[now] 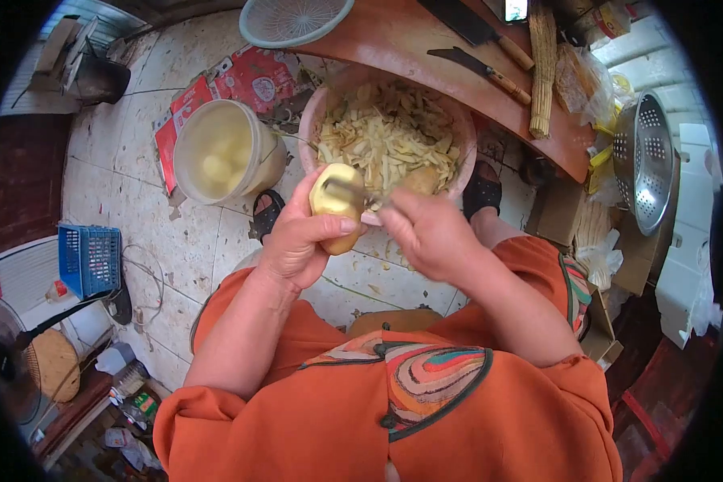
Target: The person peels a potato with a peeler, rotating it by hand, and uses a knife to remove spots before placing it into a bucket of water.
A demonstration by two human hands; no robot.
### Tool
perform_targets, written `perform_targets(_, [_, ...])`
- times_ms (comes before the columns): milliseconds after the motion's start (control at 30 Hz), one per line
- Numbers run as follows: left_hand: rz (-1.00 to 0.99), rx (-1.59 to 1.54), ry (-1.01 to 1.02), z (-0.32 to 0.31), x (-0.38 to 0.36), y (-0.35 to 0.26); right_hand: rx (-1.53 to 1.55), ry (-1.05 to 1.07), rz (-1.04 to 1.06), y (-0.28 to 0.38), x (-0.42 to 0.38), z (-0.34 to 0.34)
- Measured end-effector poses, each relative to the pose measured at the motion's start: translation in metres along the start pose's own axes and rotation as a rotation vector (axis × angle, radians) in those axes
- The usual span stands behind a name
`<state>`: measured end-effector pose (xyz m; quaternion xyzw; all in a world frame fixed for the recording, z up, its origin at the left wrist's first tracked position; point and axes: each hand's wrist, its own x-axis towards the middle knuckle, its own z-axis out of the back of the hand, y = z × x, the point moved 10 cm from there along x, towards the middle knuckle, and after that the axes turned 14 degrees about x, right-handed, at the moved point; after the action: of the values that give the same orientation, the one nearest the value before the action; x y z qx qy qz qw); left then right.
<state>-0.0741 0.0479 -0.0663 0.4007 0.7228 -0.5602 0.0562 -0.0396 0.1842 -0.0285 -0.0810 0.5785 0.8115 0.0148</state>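
Note:
My left hand [304, 235] is wrapped round a potato [339, 186], held upright. The potato's upper part is peeled and pale yellow, and brown skin shows at its lower end. In my right hand [432, 233] is a peeler [347, 191], blurred by motion, its metal end against the peeled face of the potato. Beyond my hands a pink basin [307, 128] holds a heap of peelings [377, 145], with an unpeeled potato [419, 181] at its near side. Left of it, a clear bucket [259, 140] holds peeled potatoes [223, 165] in cloudy liquid.
A cleaver [458, 22] and a knife [486, 74] lie on the red-brown table [377, 40] with a pale strainer [296, 20]. At right hangs a metal colander [644, 165]. A blue crate [90, 259] and a fan [6, 349] stand at left.

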Motion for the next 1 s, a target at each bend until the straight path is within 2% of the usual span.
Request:
perform_targets(67, [-0.003,-0.007,0.017,-0.003,-0.001,0.001,-0.038,0.051,0.08,0.013,-0.008,-0.013])
perform_targets(133, [0.037,-0.034,0.049,-0.006,-0.003,0.005,-0.063,0.051,0.066,0.003,-0.007,-0.013])
perform_targets(200, [0.066,-0.054,0.086,-0.014,-0.007,0.006,-0.206,-0.083,0.233,-0.012,0.002,0.001])
perform_targets(233, [0.02,-0.03,0.122,-0.02,-0.013,0.002,-0.206,-0.093,0.23,-0.022,0.007,0.008])
perform_targets(267, [-0.027,-0.003,0.161,-0.025,-0.018,-0.003,-0.178,-0.112,0.037,-0.05,0.015,0.019])
perform_targets(300, [-0.03,-0.027,0.118,-0.02,-0.015,-0.003,-0.153,-0.122,-0.147,-0.067,0.02,0.026])
perform_targets(433, [-0.014,-0.011,0.003,0.0,-0.003,-0.001,0.0,-0.192,-0.128,-0.04,0.013,0.028])
perform_targets(600, [-0.025,0.072,-0.076,0.002,-0.007,0.001,-0.053,0.007,0.052,0.008,0.002,-0.007])
perform_targets(667, [-0.025,0.101,-0.082,0.003,-0.007,0.003,-0.12,0.029,0.023,0.004,0.001,-0.008])
perform_targets(767, [0.056,0.112,-0.011,-0.003,-0.008,0.011,-0.212,-0.072,-0.014,-0.023,0.014,0.014])
perform_targets(833, [0.038,0.089,0.056,-0.013,-0.015,0.003,-0.124,-0.223,-0.14,-0.048,0.024,0.043])
perform_targets(1000, [-0.002,0.204,-0.024,-0.007,-0.012,-0.004,0.071,-0.171,-0.112,-0.026,0.013,0.03])
